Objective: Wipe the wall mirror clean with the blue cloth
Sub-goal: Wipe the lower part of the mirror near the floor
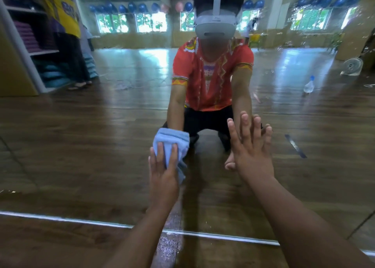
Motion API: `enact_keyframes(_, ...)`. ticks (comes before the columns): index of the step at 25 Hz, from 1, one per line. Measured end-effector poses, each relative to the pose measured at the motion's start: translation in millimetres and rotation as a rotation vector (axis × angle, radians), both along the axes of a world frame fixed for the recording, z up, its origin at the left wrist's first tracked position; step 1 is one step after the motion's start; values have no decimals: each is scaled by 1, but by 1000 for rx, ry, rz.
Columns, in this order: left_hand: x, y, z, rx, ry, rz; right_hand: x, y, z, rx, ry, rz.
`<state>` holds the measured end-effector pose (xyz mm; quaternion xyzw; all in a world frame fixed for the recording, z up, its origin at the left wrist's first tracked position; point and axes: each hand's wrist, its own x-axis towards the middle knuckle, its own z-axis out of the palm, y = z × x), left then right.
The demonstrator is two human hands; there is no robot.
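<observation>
The wall mirror (81, 146) fills nearly the whole view, its bottom edge a bright strip just above the wooden floor. My left hand (163, 172) presses a folded blue cloth (172, 143) flat against the glass, low and near the centre. My right hand (251, 148) rests on the mirror to the right of the cloth, palm flat and fingers spread, holding nothing. Both forearms reach in from the bottom of the frame. Water droplets speckle the glass at the upper right. My reflection kneels behind both hands.
A wet patch (170, 245) lies on the wooden floor below the mirror's edge. Reflected in the glass are a plastic bottle (308, 85), a floor fan (352, 66), shelves of folded mats (30, 36) at left, and another person standing at left.
</observation>
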<state>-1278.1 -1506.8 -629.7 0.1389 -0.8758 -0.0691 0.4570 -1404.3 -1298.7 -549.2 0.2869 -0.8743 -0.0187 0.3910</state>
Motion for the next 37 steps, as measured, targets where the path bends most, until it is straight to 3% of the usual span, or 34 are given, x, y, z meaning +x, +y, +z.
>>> enact_keyframes(3, -5, -4, 26, 393, 203, 14, 9, -2, 2, -7, -14, -22)
enact_keyframes(6, -11, -9, 37, 600, 386, 118, 19, -3, 2, -32, 47, 3)
enact_keyframes(12, -7, -21, 28, 726, 406, 205, 26, -7, -22, 193, 139, 107)
enact_keyframes(16, -13, -27, 9, 845, 442, 259, 15, -14, -53, 342, 291, 300)
enact_keyframes(22, -13, -43, -58, 1076, 469, 407, 4, -22, -70, 408, 204, 200)
enact_keyframes(27, -6, -39, -114, 1365, 451, 457, -10, -26, -82, 405, 343, 165)
enact_keyframes(30, -7, -40, -132, 1512, 602, 454, -11, -26, -81, 427, 320, 179)
enact_keyframes(34, -18, -36, -115, 1490, 913, 456, -9, -27, -79, 429, 304, 166)
enact_keyframes(37, -25, -29, -102, 1378, 929, 458, -9, -26, -79, 433, 294, 156)
